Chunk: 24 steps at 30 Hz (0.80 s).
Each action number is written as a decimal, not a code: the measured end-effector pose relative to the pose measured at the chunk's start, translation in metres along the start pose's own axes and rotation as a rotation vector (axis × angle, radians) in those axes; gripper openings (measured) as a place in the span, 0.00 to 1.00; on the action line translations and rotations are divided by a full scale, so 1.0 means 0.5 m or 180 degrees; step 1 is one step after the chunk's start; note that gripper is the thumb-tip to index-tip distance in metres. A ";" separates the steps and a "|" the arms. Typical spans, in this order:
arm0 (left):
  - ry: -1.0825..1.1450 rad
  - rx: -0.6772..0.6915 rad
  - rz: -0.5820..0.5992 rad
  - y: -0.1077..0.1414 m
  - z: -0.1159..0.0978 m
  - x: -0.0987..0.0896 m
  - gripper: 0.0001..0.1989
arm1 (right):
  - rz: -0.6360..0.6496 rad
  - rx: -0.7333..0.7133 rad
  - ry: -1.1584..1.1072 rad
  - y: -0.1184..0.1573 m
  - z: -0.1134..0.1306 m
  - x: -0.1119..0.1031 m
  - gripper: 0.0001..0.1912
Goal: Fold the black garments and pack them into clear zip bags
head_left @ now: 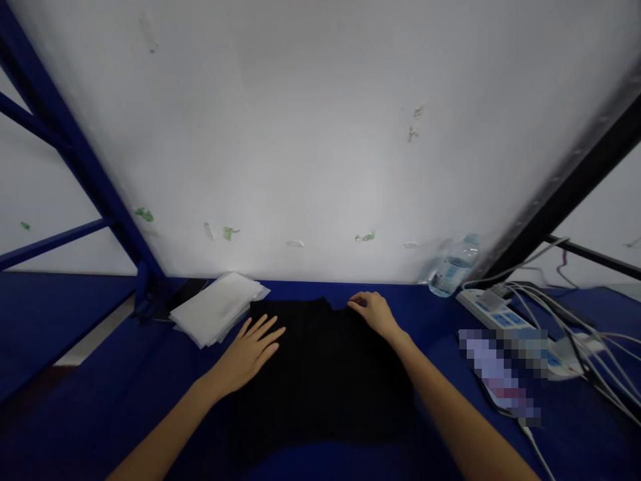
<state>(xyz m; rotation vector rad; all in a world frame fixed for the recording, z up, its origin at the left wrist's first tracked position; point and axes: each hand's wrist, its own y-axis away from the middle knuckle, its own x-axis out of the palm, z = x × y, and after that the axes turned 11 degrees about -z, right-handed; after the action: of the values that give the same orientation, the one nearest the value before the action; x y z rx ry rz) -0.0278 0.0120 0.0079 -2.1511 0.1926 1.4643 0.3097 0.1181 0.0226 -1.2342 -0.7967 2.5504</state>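
Resting the left hand (pixel 250 351) open, palm down with fingers spread, across the left edge of a black garment (pixel 330 381) laid out on the blue desk (pixel 310 464). Placing the right hand (pixel 371 311) at the far edge, fingers bent toward the thumb; cannot tell about any grip on the fabric. Seeing white sheets (pixel 220 307) stacked near the left hand, and, over to the right, a water bottle (pixel 453 268), power strip (pixel 493 309) and smartphone (pixel 483 364).

An apparent workshop shows a blue metal frame (pixel 103 194) at ten o'clock, scuffed white wall (pixel 310 133) at twelve, cabled power strip (pixel 515 318) at four.
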 end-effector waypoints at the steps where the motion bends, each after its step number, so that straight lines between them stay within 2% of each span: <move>1: -0.0023 -0.0002 0.0059 0.002 -0.001 0.006 0.22 | 0.0010 -0.0024 -0.0053 0.004 0.002 -0.007 0.11; 3: -0.0035 -0.0021 0.0037 0.009 -0.002 0.008 0.23 | -0.0049 -0.0086 -0.0172 0.023 0.010 -0.029 0.11; 6: 0.0050 0.0028 -0.0100 0.032 -0.015 -0.011 0.22 | -0.0121 -0.0195 -0.0329 0.075 0.018 -0.064 0.12; 11: 0.0415 0.0319 -0.0061 0.112 -0.065 -0.042 0.22 | 0.0156 -0.0489 -0.0276 0.172 -0.003 -0.084 0.10; 14: 0.0462 0.0382 0.0015 0.170 -0.086 -0.039 0.25 | 0.0046 -0.0455 -0.0376 0.209 -0.002 -0.095 0.10; 17: 0.0312 0.0366 0.0020 0.218 -0.087 -0.029 0.28 | -0.0120 -0.0259 -0.0501 0.244 0.015 -0.125 0.09; 20: 0.0291 0.0274 -0.0134 0.250 -0.077 -0.018 0.26 | 0.0098 -0.0213 -0.0495 0.288 0.022 -0.151 0.07; 24: 0.0575 -0.0009 -0.0249 0.268 -0.069 -0.011 0.22 | 0.0186 -0.0198 -0.0414 0.335 0.008 -0.152 0.08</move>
<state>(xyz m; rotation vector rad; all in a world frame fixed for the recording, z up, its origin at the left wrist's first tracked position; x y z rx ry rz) -0.0548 -0.1204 -0.0235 -2.2669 0.1685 1.2281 0.3637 -0.0537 -0.0162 -1.1342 -0.8859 2.6952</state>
